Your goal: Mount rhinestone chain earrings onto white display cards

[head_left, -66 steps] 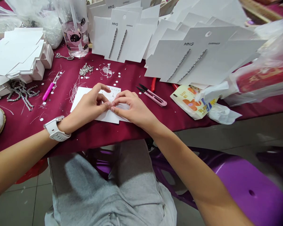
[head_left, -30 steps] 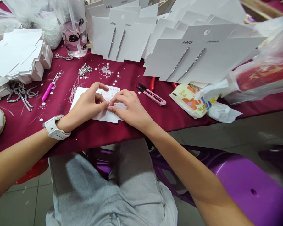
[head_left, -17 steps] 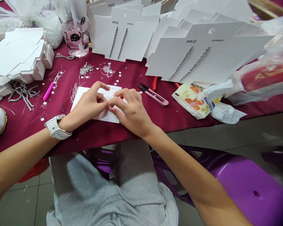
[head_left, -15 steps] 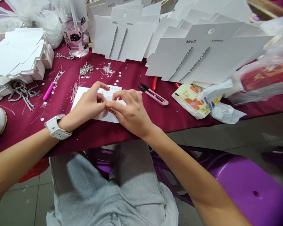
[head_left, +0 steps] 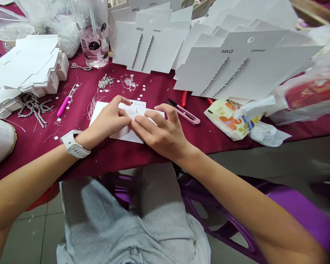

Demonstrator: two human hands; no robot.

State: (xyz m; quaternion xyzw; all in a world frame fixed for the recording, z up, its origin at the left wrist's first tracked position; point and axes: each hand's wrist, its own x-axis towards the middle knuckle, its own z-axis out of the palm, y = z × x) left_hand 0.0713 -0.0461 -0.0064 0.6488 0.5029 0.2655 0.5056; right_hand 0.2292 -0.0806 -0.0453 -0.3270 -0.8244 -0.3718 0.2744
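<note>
One white earring card lies flat near the front edge of the maroon-covered surface, under the left hand and right hand. The left hand, a white smartwatch on its wrist, curls over the card's upper edge. The right hand lies across the card, forearm angled in from the right, fingertips near the left hand. Whether either pinches something tiny cannot be told. Pink-handled thread snips lie just right of the card.
</note>
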